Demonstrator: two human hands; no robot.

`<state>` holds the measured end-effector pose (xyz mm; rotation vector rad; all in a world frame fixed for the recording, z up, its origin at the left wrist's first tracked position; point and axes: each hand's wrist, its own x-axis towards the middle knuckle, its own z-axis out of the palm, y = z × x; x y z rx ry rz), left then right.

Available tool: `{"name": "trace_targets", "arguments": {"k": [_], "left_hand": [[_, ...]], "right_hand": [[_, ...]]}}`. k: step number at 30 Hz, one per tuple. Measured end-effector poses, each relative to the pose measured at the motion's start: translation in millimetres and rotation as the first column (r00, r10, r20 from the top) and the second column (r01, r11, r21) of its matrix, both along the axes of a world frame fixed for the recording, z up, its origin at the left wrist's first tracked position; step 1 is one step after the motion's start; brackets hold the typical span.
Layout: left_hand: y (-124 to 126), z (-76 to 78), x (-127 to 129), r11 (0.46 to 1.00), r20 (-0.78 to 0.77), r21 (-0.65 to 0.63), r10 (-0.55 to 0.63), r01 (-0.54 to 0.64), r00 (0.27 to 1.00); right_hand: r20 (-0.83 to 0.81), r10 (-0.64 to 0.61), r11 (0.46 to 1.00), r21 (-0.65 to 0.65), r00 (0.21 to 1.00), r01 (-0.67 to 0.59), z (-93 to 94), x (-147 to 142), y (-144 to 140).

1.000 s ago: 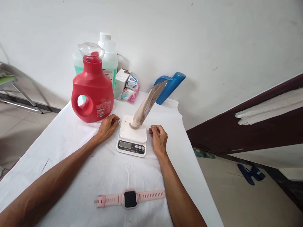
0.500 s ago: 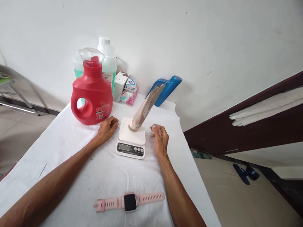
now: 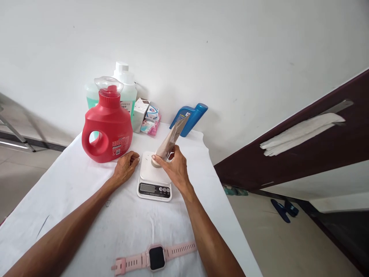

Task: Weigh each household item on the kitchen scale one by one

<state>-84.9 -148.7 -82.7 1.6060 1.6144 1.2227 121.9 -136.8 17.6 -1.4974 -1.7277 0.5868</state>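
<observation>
Your right hand (image 3: 173, 169), which half a second before had hovered open beside the kitchen scale (image 3: 155, 179), had moved in over the platform and closed its fingers around the lower end of the beige tube (image 3: 168, 141). The tube stood cap-down on the scale, leaning up and to the right as it had before. Your left hand (image 3: 125, 168) stayed where it was, resting loosely curled on the white cloth of the worktop (image 3: 86, 200), just left of the scale and holding nothing. The red detergent jug (image 3: 106, 125) stood just behind that hand, with a clear green-filled bottle (image 3: 124, 89) and small boxes (image 3: 147, 115) behind it by the wall. A blue bottle (image 3: 190, 117) lay behind the tube. The pink watch (image 3: 154, 258) lay flat near you, well apart from both hands.
</observation>
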Motion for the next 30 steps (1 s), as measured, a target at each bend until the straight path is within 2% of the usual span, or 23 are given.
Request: {"name": "trace_targets", "arguments": {"k": [7,10,12,16,20,22,25,30], "left_hand": [[-1.5,6.9,-0.5,1.000,-0.024,-0.021,0.003,-0.004,1.000],[-2.5,11.1,0.9,0.999,-0.016,-0.033,0.015,-0.015,1.000],[-3.1,13.6,1.9,0.999,-0.008,-0.037,0.011,-0.011,1.000],[-3.7,16.7,3.7,0.999,-0.006,-0.045,0.021,-0.021,1.000],[-3.6,17.4,4.5,0.998,-0.018,-0.060,0.021,-0.022,1.000],[-3.3,17.3,4.9,0.996,-0.026,-0.080,0.030,-0.032,0.999],[-2.7,17.5,6.1,0.992,-0.043,-0.108,0.055,-0.059,0.998],[-2.3,18.3,7.8,0.985,-0.048,-0.150,0.075,-0.081,0.996]], "right_hand": [[-0.144,0.027,0.999,-0.035,0.989,-0.033,-5.8,2.5,4.4],[-0.249,0.016,1.000,-0.009,0.968,-0.018,-1.1,17.2,15.2],[-0.265,-0.033,0.999,0.019,0.964,0.040,4.4,35.2,30.0],[-0.142,-0.195,0.974,0.086,0.971,0.208,4.5,85.7,80.2],[-0.088,-0.382,0.920,0.059,0.920,0.388,-19.3,136.2,145.6],[-0.094,-0.418,0.905,0.046,0.903,0.424,-33.0,154.8,177.3],[-0.118,-0.416,0.906,0.030,0.902,0.422,-46.4,170.8,219.5],[-0.077,-0.435,0.900,-0.023,0.897,0.435,-52.2,174.9,271.2]]}}
